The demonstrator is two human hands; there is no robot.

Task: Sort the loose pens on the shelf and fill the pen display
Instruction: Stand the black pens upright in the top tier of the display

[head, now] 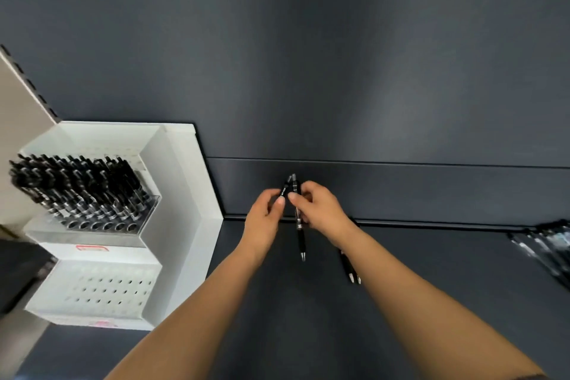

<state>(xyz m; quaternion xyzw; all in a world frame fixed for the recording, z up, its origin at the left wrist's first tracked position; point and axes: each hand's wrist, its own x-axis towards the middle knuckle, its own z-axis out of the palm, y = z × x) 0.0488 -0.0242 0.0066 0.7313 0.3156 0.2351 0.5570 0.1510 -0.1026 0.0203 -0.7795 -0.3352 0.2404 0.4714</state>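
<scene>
As one black pen (285,188) tilts beside a second pen (301,241) above the dark shelf (431,256), left hand (263,216) pinches the first, right hand (320,210) grips the second; two loose pens (350,270) lie alongside, pen display (185,194) stands well left.

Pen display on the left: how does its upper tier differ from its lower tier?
The upper tier holds rows of black pens leaning to one side; the lower tier shows only bare holes, with no pens. The upper tier has a clear front wall; the lower tier is a white panel nearer the viewer. Both belong to the same white stand.
</scene>
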